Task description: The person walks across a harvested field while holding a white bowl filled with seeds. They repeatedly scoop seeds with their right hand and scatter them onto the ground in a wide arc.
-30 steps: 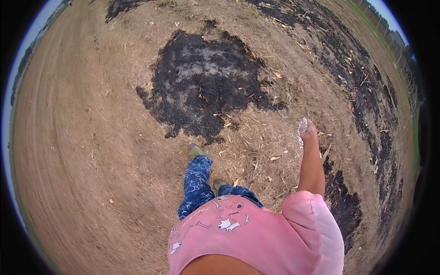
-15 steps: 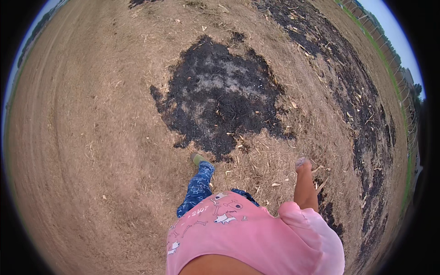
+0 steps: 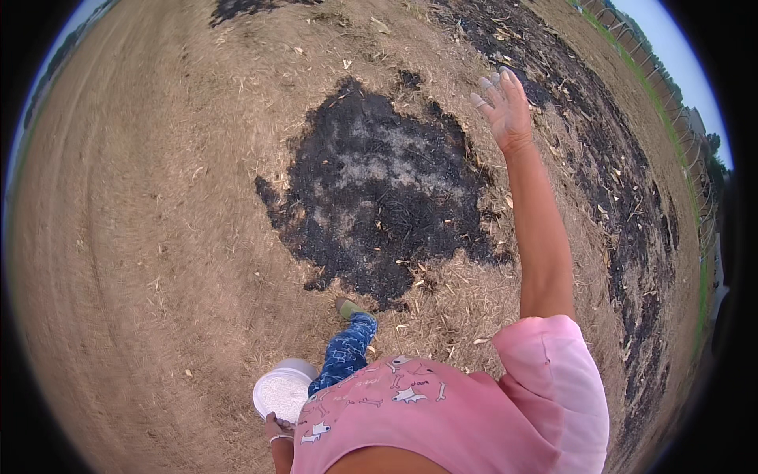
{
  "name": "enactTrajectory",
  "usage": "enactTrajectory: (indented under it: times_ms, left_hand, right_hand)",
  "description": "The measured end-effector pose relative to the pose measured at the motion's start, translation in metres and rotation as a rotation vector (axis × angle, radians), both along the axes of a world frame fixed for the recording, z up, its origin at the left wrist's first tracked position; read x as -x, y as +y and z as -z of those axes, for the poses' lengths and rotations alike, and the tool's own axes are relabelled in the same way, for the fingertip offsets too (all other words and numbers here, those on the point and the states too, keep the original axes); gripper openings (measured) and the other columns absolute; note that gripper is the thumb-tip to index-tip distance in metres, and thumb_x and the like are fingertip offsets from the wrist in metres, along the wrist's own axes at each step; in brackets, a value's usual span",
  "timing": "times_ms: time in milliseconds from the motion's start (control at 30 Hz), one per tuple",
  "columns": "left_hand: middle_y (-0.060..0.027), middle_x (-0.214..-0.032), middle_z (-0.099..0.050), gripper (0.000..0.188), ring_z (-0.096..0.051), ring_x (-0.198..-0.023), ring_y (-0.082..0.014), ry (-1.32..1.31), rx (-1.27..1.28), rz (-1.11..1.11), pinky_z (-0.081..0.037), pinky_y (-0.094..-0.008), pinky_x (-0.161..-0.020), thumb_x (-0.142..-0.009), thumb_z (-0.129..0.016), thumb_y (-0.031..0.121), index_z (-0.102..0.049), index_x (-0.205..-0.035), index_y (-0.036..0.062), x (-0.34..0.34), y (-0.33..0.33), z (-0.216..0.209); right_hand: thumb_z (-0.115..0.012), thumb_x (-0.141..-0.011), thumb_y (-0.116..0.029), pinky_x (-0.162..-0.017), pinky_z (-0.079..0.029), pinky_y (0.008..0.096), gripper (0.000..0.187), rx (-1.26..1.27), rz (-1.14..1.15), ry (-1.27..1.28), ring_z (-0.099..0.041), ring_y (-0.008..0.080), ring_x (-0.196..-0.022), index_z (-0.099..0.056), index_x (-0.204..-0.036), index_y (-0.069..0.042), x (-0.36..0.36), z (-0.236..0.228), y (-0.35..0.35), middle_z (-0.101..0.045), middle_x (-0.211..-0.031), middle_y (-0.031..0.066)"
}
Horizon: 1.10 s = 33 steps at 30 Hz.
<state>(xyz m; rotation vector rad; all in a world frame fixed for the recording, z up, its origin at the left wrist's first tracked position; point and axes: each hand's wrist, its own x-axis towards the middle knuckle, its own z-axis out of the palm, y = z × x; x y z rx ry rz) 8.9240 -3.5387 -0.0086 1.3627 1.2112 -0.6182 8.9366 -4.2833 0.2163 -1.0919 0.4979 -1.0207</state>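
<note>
My left hand (image 3: 279, 426) grips the near rim of a white bucket (image 3: 263, 385) beside my left hip. Pale granules or powder (image 3: 281, 396) lie inside it; which of the two I cannot tell. My right arm reaches far out ahead and to the right. At its end my right hand (image 3: 504, 109) is raised above the ground with fingers spread, whitish dust on them and nothing held. Beyond my feet lies a charred black patch of ground (image 3: 387, 189) with grey ash in its middle.
Dry straw-strewn soil (image 3: 174, 237) surrounds the patch. A longer burnt strip (image 3: 612, 174) with scattered pale husks runs along the right. My shoe (image 3: 345, 306) stands at the black patch's near edge. A fence (image 3: 671, 110) and green strip line the far right.
My right hand has swung forward and up from beside my right leg, and its fingers have opened. The white bucket and my left hand have come into view at the lower left.
</note>
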Motion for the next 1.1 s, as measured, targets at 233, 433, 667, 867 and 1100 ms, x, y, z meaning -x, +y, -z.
enactTrajectory:
  times_ms: [233,433,667,867,1100]
  left_hand:
    - [0.0019,-0.044,-0.030,0.012,-0.034,-0.035,-0.0127,-0.005,0.084,0.208,-0.031,-0.0312,-0.031,-0.078,-0.048,0.018,-0.039,-0.071,0.0143,-0.085,-0.068,0.003]
    - [0.0026,-0.048,-0.033,0.015,-0.032,-0.037,-0.0095,-0.070,0.114,0.517,-0.029,-0.0256,-0.035,-0.075,-0.055,0.014,-0.040,-0.073,0.0118,-0.127,-0.168,-0.065]
    - [0.0044,-0.052,-0.033,0.014,-0.030,-0.040,-0.0069,-0.107,0.327,0.679,-0.029,-0.0237,-0.039,-0.079,-0.053,0.014,-0.040,-0.075,0.0110,-0.169,-0.272,-0.119]
    - [0.0041,-0.056,-0.036,0.015,-0.031,-0.042,-0.0060,-0.077,0.429,0.608,-0.030,-0.0233,-0.040,-0.079,-0.055,0.017,-0.041,-0.077,0.0107,-0.198,-0.331,-0.122]
    - [0.0036,-0.058,-0.040,0.018,-0.035,-0.044,-0.0045,-0.213,0.416,0.806,-0.026,-0.0204,-0.037,-0.078,-0.057,0.020,-0.045,-0.082,0.0087,-0.233,-0.413,-0.143]
  right_hand:
    - [-0.055,-0.082,-0.027,-0.077,-0.045,0.0315,0.042,-0.290,-0.783,0.647,-0.053,0.0174,-0.096,-0.044,-0.115,-0.005,-0.085,0.149,0.193,-0.052,-0.108,0.0086]
    - [-0.054,-0.075,-0.033,-0.079,-0.043,0.0382,0.043,0.365,-1.190,0.970,-0.053,0.0374,-0.091,-0.051,-0.106,-0.003,-0.096,0.236,0.362,-0.050,-0.105,0.0232]
    - [-0.055,-0.074,-0.024,-0.086,-0.037,0.0440,0.050,0.591,-0.781,1.011,-0.042,0.0437,-0.103,-0.041,-0.116,-0.001,-0.145,0.216,0.355,-0.027,-0.125,0.0295]
    - [-0.055,-0.072,-0.020,-0.095,-0.024,0.0477,0.054,1.126,-0.752,0.924,-0.028,0.0395,-0.117,-0.038,-0.121,-0.006,-0.150,0.221,0.307,-0.028,-0.126,0.0223]
    - [-0.054,-0.071,-0.027,-0.081,-0.034,0.0488,0.048,0.883,-1.003,1.184,-0.039,0.0387,-0.106,-0.044,-0.115,-0.009,-0.179,0.242,0.260,-0.040,-0.117,0.0199]
